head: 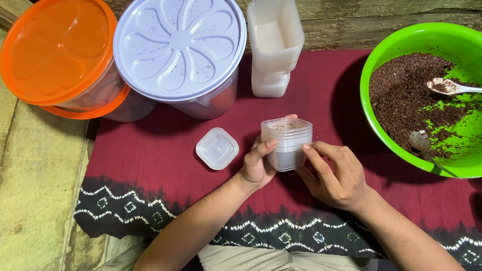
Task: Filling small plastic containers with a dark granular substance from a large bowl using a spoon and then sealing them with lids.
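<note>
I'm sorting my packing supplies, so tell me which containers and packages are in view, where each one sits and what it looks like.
Small stack of clear square cups: centre, held by left hand and right hand.
Taller cup stack: top centre, translucent.
Loose square lid: left of hands, clear.
Lilac-lidded tub: top, round.
Orange-lidded tub: top left, round.
No labels, signs or screens visible.

A round orange-lidded plastic tub (57,52) stands beside a round lilac-lidded plastic tub (179,47) on a dark red patterned cloth (150,160). Near them lies a small clear square lid (217,148). A bright green plastic bowl (381,65) holds dark brown crumbs (401,95) and two spoons (449,86).
</note>
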